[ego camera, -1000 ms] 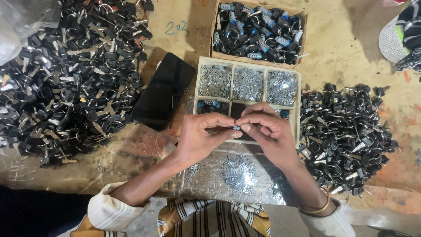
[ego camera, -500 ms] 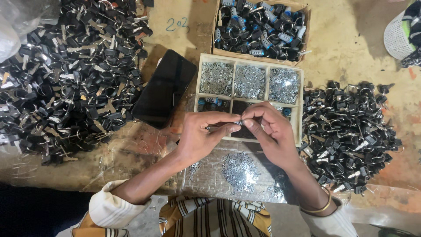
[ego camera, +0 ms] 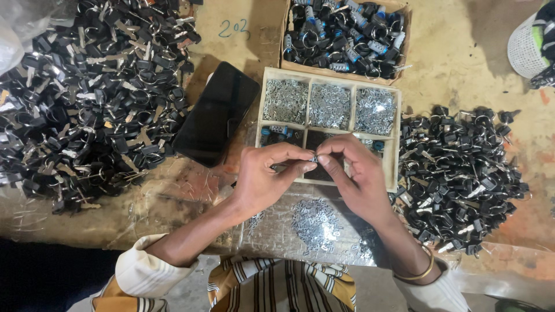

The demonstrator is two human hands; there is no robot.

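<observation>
divided tray (ego camera: pixel 261 124) holds silver bits; cardboard box (ego camera: pixel 404 43) holds black cylinders. left hand (ego camera: pixel 263 182) and right hand (ego camera: pixel 355 179) together pinch a tiny metal part (ego camera: pixel 313 157).

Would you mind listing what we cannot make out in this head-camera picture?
- Small silvery part pinched between left hand and right hand: too small, fingertips cover it.
- Lower compartments of the divided wooden tray: hidden by both hands.
- Large pile of black-headed keys: cut off by the left and top edges.
- White mesh object: cut off at the right edge.
</observation>
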